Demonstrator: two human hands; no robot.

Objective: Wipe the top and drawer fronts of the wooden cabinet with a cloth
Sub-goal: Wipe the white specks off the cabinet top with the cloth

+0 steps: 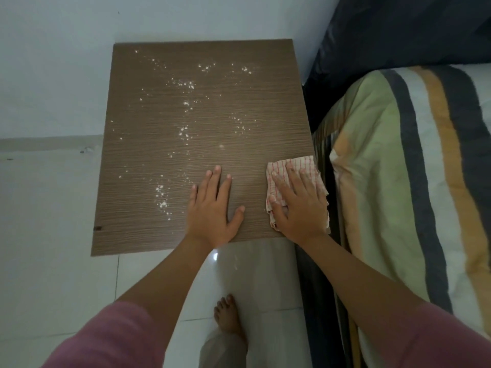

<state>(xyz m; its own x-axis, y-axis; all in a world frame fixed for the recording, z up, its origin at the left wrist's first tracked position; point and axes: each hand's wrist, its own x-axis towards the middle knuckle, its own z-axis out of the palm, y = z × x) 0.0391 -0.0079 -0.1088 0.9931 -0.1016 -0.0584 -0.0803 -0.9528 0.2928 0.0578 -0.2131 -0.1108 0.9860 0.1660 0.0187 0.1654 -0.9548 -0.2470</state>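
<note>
**Cloth at the near right corner of a powder-strewn cabinet top**

The right hand (299, 203) lies flat, fingers straight and spread, pressing a folded checked cloth (293, 167) onto the near right corner of the wooden cabinet top (164, 160). The left hand (212, 205) rests beside it, palm down, fingers extended on bare wood, holding nothing. The cloth is thin, soft and light; it probably bunches or unfolds under a sideways push, so broad palm pressure over its middle suits it better than a pinch at an edge. The top is a rigid, fine-grained laminate, likely smooth enough for the cloth to glide. White powder specks (183, 85) scatter across its centre and far half, so most of the top appears unwiped; the drawer fronts are hidden from this view. The cabinet stands against a pale wall (53, 75), on a glossy tiled floor (53, 208), just beside a bed with a striped cover (398, 168). A bare foot (228, 314) shows below.
</note>
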